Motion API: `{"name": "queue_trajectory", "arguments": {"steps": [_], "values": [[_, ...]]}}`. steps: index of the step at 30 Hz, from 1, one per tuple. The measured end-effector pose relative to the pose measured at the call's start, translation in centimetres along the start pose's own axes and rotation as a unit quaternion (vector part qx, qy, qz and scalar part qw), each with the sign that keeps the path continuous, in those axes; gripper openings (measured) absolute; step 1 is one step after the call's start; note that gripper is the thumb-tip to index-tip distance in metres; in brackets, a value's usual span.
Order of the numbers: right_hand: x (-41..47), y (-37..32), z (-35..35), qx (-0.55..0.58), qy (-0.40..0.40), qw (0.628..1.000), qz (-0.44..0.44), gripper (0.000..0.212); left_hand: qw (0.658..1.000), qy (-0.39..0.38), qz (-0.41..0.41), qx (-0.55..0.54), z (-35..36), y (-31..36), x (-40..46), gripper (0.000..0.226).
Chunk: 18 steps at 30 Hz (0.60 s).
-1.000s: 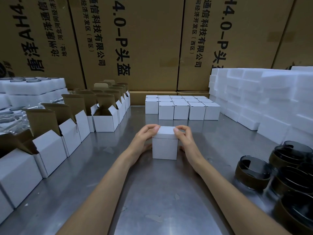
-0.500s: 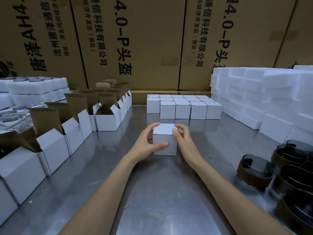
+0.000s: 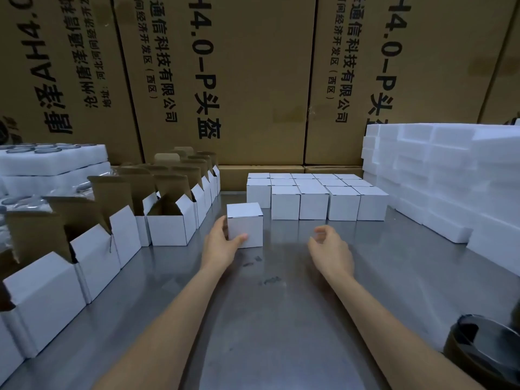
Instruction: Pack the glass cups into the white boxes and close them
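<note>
Closed box [image 3: 244, 224] before box rows [image 3: 315, 196]

Illumination is dim to moderate, with a warm cast over the brown cartons [image 3: 253, 80] at the back. The metal worktop [image 3: 281, 319] carries soft, diffuse sheen and faint reflections of the closed white boxes [image 3: 315, 202] standing on it; no hard glare spots. Shadows are soft and short. The foam blocks [image 3: 450, 175] at right read brightest, with surface detail nearly washed out. Wide-angle distortion bows the carton edges and stretches items at the left and right margins. The right hand [image 3: 330, 247] shows slight motion blur at the fingers; overall sharpness is moderate.
</note>
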State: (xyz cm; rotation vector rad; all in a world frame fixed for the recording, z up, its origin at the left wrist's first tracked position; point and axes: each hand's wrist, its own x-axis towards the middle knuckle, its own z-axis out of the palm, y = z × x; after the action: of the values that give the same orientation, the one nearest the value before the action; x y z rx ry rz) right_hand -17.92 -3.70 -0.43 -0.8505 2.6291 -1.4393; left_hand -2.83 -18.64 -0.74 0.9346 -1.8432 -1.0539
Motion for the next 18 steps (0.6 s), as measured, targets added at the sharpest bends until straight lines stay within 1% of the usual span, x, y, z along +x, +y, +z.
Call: {"name": "queue_trajectory", "arguments": {"steps": [3, 5, 8, 10, 15, 18], "values": [[2.8, 0.3, 0.6, -0.015, 0.046, 0.999, 0.017, 0.042, 0.999, 0.009, 0.002, 0.044, 0.7, -0.6, 2.8, 0.058], [4.6, 0.5, 0.8, 0.004, 0.075, 0.997, 0.03, 0.049, 0.998, 0.02, -0.003, 0.058, 1.1, -0.9, 4.5, 0.055], [6.9, 0.8, 1.1, 0.021, 0.094, 0.994, 0.045, 0.061, 0.996, 0.033, -0.005, 0.087, 1.9, -1.3, 6.8, 0.054], [7.8, 0.9, 1.5, -0.011, 0.082, 0.996, 0.027, 0.064, 0.994, 0.036, -0.006, 0.101, 2.4, -1.3, 8.0, 0.055], [9.1, 0.5, 2.8, -0.098, 0.018, 0.992, -0.071, 0.06, 0.992, 0.055, -0.019, 0.116, 4.2, -1.1, 10.1, 0.055], [9.6, 0.4, 3.2, -0.096, 0.013, 0.993, -0.066, 0.058, 0.989, 0.049, -0.033, 0.136, 5.0, -0.9, 10.9, 0.055]]}}
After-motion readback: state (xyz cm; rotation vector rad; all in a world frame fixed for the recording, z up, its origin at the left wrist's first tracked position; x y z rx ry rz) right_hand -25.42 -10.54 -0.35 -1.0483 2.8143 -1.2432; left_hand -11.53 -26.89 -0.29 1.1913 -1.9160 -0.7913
